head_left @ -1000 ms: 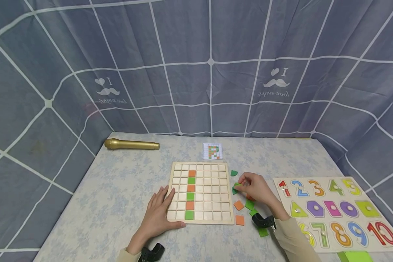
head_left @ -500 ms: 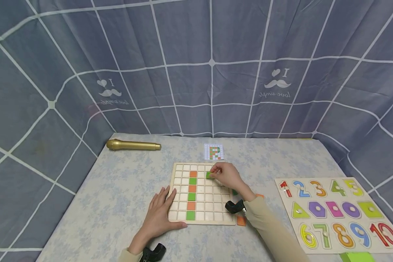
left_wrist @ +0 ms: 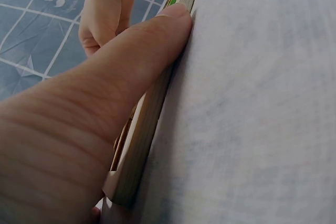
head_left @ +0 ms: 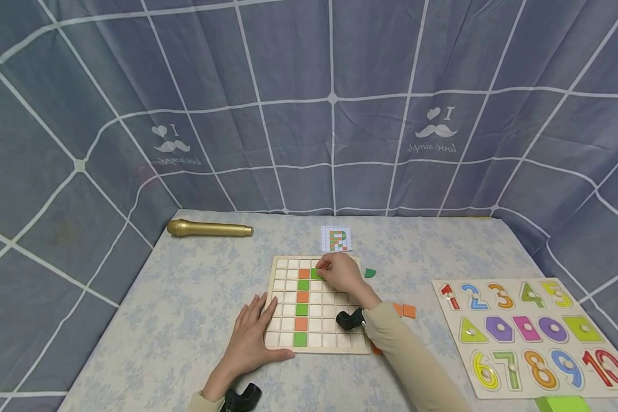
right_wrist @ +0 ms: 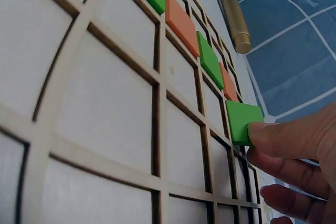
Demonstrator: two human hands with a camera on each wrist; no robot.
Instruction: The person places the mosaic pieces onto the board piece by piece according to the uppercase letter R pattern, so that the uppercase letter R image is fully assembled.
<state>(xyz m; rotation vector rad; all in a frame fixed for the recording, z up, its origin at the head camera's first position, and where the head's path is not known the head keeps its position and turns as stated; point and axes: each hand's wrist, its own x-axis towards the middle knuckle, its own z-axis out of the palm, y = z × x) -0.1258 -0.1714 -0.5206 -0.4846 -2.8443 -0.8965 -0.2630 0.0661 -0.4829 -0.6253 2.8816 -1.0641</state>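
Observation:
A wooden grid board (head_left: 321, 325) lies on the table, with orange and green square tiles alternating down one of its columns. My right hand (head_left: 342, 272) pinches a green square tile (right_wrist: 242, 121) between thumb and fingers, over the cell just right of the top orange tile (head_left: 304, 273). The tile is tilted in the right wrist view; whether it touches the cell floor I cannot tell. My left hand (head_left: 249, 337) rests at the board's lower left corner, fingers spread along the left side and thumb along the front edge.
Behind the board lies a small pattern card (head_left: 336, 238). Right of it are a dark green quarter-round piece (head_left: 370, 273) and orange tiles (head_left: 409, 311), partly under the right sleeve. A number puzzle board (head_left: 538, 337) sits at right, a gold microphone (head_left: 209, 228) at back left.
My right hand has carried the green tile from the loose pieces on the right, leftward over the board to beside the top orange tile. The left hand has stayed in place.

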